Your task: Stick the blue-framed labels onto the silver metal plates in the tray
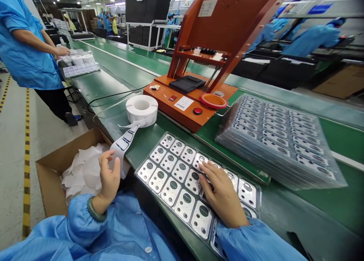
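A clear tray [174, 165] with rows of silver plates, each with round holes, lies at the table's front edge. Over its right half, my right hand [218, 189] rests with its fingers spread on the plates. My left hand [109, 174] is raised beside the tray, over the box's right side, with thumb and fingers apart. Just behind its fingertips hangs a strip of white backing with black-outlined labels [125, 140]. The strip comes off a white roll [141, 110] standing on the table; whether the left fingers touch it is unclear.
An orange machine [182, 107] with a raised lid and an orange tape ring [214, 100] stands behind the tray. Stacked plate trays [273, 139] sit at right. A cardboard box [52, 154] of white paper is at lower left. A person in blue [28, 44] works at far left.
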Action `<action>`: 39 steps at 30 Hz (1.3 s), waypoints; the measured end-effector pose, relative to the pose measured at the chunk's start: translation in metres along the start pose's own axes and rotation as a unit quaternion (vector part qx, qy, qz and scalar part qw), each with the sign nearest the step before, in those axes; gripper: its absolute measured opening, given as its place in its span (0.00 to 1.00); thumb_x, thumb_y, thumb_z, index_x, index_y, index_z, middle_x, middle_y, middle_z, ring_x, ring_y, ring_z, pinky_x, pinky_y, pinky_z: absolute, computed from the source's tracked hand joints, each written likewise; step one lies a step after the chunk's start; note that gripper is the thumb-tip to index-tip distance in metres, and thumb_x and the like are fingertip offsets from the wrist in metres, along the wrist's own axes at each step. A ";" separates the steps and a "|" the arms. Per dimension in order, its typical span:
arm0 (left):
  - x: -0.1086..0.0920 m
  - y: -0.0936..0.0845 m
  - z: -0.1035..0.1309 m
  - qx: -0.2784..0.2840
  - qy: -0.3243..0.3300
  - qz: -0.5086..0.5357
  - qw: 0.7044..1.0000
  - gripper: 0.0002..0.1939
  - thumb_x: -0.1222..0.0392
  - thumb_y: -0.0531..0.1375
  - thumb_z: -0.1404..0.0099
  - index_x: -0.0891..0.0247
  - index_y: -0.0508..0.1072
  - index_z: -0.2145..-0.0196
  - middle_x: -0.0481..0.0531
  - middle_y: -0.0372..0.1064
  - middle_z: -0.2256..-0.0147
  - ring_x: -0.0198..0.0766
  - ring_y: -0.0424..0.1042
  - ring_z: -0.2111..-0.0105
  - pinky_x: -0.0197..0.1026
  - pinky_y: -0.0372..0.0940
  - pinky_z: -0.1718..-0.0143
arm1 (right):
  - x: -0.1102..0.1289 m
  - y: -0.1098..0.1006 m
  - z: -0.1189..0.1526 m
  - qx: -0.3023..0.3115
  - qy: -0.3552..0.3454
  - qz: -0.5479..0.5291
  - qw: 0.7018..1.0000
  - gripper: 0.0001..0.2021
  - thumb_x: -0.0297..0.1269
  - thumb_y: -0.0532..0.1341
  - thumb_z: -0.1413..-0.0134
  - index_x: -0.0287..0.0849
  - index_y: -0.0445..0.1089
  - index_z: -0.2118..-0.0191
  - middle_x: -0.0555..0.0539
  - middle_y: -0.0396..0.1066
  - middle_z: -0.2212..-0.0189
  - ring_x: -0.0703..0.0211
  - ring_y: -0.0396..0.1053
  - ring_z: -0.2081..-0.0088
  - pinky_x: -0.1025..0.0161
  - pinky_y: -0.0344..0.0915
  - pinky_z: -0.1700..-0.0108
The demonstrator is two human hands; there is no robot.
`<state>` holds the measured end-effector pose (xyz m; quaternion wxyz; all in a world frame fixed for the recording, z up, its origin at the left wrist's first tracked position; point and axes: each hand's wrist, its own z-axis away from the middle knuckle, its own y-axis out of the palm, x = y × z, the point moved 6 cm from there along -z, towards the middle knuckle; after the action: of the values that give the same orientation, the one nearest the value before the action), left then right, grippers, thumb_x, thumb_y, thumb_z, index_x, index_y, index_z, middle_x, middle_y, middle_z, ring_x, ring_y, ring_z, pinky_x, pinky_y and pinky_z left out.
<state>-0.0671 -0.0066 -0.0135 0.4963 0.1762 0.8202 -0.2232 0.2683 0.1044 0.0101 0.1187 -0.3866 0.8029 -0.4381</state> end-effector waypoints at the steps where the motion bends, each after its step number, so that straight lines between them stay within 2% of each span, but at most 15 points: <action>1: 0.010 -0.002 -0.005 -0.012 -0.025 -0.004 1.000 0.15 0.57 0.58 0.37 0.60 0.66 0.53 0.56 0.62 0.52 0.42 0.65 0.51 0.48 0.61 0.47 | 0.000 0.000 0.000 -0.003 0.002 -0.006 1.000 0.16 0.36 0.54 0.38 0.42 0.64 0.46 0.38 0.68 0.49 0.45 0.64 0.46 0.40 0.61 0.45; 4: 0.033 -0.002 -0.016 -0.016 -0.093 0.002 0.996 0.19 0.55 0.59 0.39 0.61 0.64 0.51 0.58 0.60 0.48 0.44 0.62 0.47 0.52 0.58 0.44 | -0.002 -0.001 -0.002 -0.011 0.010 -0.026 1.000 0.16 0.35 0.54 0.39 0.42 0.65 0.47 0.39 0.68 0.50 0.46 0.66 0.47 0.41 0.63 0.46; 7: 0.045 -0.002 -0.021 -0.014 -0.145 0.013 0.989 0.20 0.55 0.59 0.39 0.62 0.64 0.51 0.59 0.59 0.47 0.45 0.60 0.44 0.52 0.57 0.43 | -0.002 -0.002 -0.003 -0.013 0.003 -0.039 0.999 0.15 0.34 0.55 0.40 0.42 0.66 0.48 0.38 0.68 0.50 0.47 0.66 0.48 0.44 0.65 0.46; 12: 0.047 0.000 -0.024 -0.007 -0.170 0.005 0.985 0.21 0.53 0.59 0.39 0.63 0.63 0.50 0.60 0.58 0.46 0.45 0.59 0.43 0.52 0.56 0.42 | 0.001 -0.002 -0.003 -0.010 -0.007 -0.049 0.999 0.11 0.32 0.56 0.40 0.41 0.69 0.53 0.38 0.69 0.51 0.47 0.66 0.48 0.45 0.66 0.47; 16: 0.051 0.008 -0.025 0.012 -0.186 0.007 0.983 0.25 0.48 0.59 0.39 0.64 0.61 0.49 0.62 0.58 0.45 0.45 0.60 0.43 0.52 0.55 0.41 | 0.002 -0.002 -0.002 -0.010 -0.012 -0.048 0.999 0.10 0.31 0.56 0.41 0.40 0.70 0.55 0.38 0.69 0.52 0.46 0.66 0.48 0.45 0.66 0.48; 19: 0.056 0.016 -0.027 0.023 -0.193 0.007 0.981 0.27 0.47 0.60 0.40 0.63 0.60 0.48 0.63 0.58 0.44 0.46 0.59 0.42 0.52 0.54 0.40 | 0.002 -0.001 -0.002 -0.008 -0.009 -0.050 0.999 0.10 0.31 0.56 0.40 0.41 0.70 0.55 0.39 0.69 0.52 0.47 0.66 0.48 0.45 0.66 0.48; 21: 0.058 0.020 -0.029 0.032 -0.195 0.009 0.980 0.28 0.46 0.60 0.40 0.63 0.60 0.47 0.62 0.61 0.46 0.46 0.61 0.44 0.51 0.56 0.42 | 0.002 -0.001 -0.002 -0.007 -0.005 -0.054 0.999 0.10 0.32 0.55 0.40 0.42 0.70 0.54 0.39 0.69 0.52 0.47 0.66 0.48 0.45 0.66 0.48; 25: 0.060 0.023 -0.029 0.059 -0.190 0.014 0.980 0.28 0.43 0.59 0.41 0.64 0.63 0.49 0.57 0.68 0.59 0.43 0.70 0.56 0.46 0.65 0.53 | 0.002 -0.002 -0.002 -0.006 0.006 -0.057 0.998 0.11 0.32 0.55 0.40 0.42 0.70 0.54 0.39 0.69 0.51 0.48 0.66 0.48 0.45 0.66 0.47; 30: 0.060 0.024 -0.026 0.094 -0.172 0.022 0.980 0.27 0.42 0.58 0.40 0.66 0.66 0.52 0.51 0.68 0.69 0.38 0.70 0.67 0.40 0.64 0.64 | 0.001 -0.002 -0.003 -0.004 0.008 -0.063 0.998 0.11 0.33 0.55 0.40 0.43 0.70 0.54 0.40 0.69 0.51 0.48 0.66 0.48 0.46 0.66 0.47; 35: 0.060 0.019 -0.030 0.111 -0.156 0.023 0.981 0.25 0.42 0.57 0.40 0.66 0.68 0.56 0.52 0.69 0.69 0.37 0.69 0.69 0.39 0.63 0.67 | 0.001 -0.009 -0.006 0.011 0.001 -0.047 0.999 0.11 0.34 0.55 0.39 0.41 0.69 0.54 0.39 0.69 0.52 0.48 0.67 0.49 0.47 0.67 0.48; 39: 0.057 0.012 -0.034 0.111 -0.143 0.011 0.983 0.22 0.43 0.57 0.40 0.65 0.71 0.58 0.54 0.71 0.66 0.40 0.69 0.66 0.41 0.63 0.63 | 0.002 -0.017 -0.007 0.037 0.000 -0.042 0.998 0.11 0.36 0.54 0.39 0.42 0.69 0.53 0.40 0.69 0.51 0.49 0.68 0.49 0.49 0.68 0.49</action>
<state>-0.1108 0.0259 -0.0531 0.5886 0.2057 0.7086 -0.3302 0.2716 0.1015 0.0281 0.1145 -0.4155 0.7690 -0.4722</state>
